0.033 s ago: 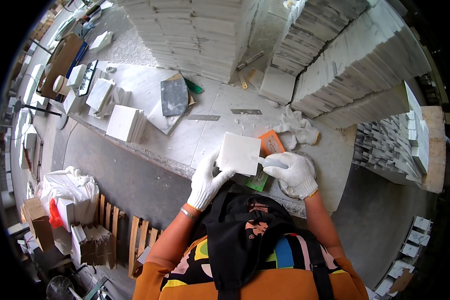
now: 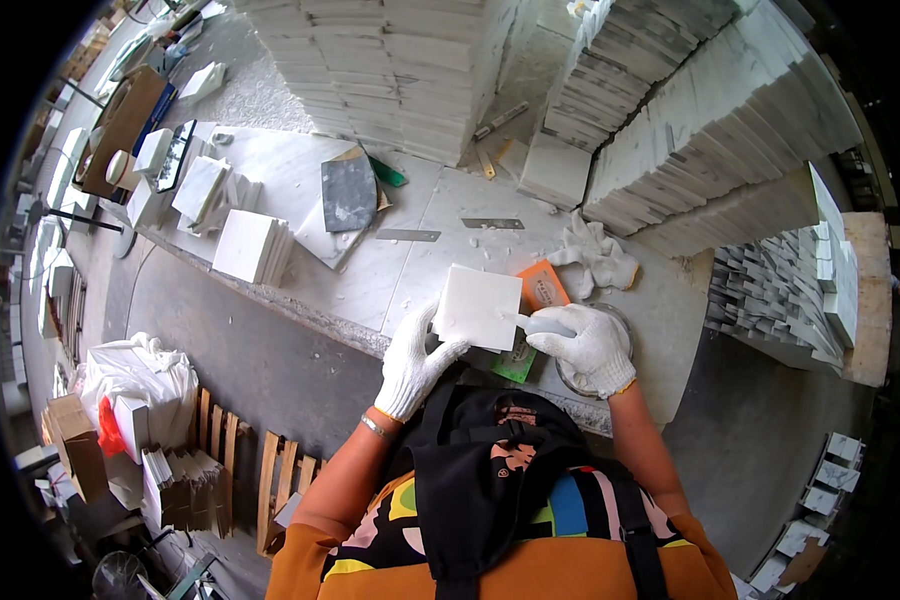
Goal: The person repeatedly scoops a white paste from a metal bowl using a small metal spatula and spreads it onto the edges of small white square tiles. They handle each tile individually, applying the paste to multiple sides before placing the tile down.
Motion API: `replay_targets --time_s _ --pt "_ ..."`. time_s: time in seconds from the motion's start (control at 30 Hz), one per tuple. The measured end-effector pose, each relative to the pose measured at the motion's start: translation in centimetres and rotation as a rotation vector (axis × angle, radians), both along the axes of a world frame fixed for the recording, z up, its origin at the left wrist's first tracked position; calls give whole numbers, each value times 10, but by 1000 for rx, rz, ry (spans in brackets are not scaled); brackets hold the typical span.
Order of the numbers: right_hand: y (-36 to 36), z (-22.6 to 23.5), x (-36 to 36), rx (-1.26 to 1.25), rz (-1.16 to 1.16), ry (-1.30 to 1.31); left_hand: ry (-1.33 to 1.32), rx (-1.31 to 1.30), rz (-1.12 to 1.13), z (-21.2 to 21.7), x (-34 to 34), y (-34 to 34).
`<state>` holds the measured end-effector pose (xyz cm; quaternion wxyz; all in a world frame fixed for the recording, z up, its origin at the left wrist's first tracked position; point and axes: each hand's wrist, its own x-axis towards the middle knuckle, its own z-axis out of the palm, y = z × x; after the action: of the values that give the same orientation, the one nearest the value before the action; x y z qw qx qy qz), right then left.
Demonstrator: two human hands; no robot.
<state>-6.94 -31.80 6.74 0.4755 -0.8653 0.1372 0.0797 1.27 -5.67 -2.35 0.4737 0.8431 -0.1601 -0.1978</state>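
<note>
White stone, a square flat tile [image 2: 478,307], held just above the near edge of the pale marble workbench [image 2: 410,275], slightly tilted. Left hand [image 2: 410,365] in a white knit glove grips the tile's lower left corner, fingers curled under it and thumb on top. Right hand [image 2: 585,345], also white-gloved, is closed around a small grey handled tool [image 2: 545,326] whose tip touches the tile's right edge.

Just right of the tile and partly behind it, an orange rectangular packet [image 2: 543,286] with a printed label lies flat on the bench. Under the tile's lower right corner, a green flat card [image 2: 515,362] shows. Beneath the right hand sits a round grey disc [image 2: 610,372], mostly hidden. Beyond the orange packet, a crumpled white glove or rag [image 2: 595,258].

Farther from the tile, toward the bench's back: two thin metal strips [image 2: 450,230], a dark grey slab piece [image 2: 348,194], a small stack of white square tiles [image 2: 252,247] to the left. Tall stacks of white marble tiles [image 2: 400,60] stand behind the bench and to the tile's right. Far left of the tile, a brown cardboard box [image 2: 120,125]; on the floor below, a white plastic sack [image 2: 135,375] beside wooden pallet slats [image 2: 240,455].
</note>
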Motion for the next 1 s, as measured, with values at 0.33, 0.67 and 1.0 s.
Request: replay_targets --time_s 0.33,0.67,1.0 --pt "-1 -8 -1 31 -7 -20 -36 4 -16 -3 0 1" --pt "6 -6 0 278 -140 46 -2 -5 -8 8 1 0" --pt "25 -28 19 118 54 -59 -13 -26 -22 -1 1 1"
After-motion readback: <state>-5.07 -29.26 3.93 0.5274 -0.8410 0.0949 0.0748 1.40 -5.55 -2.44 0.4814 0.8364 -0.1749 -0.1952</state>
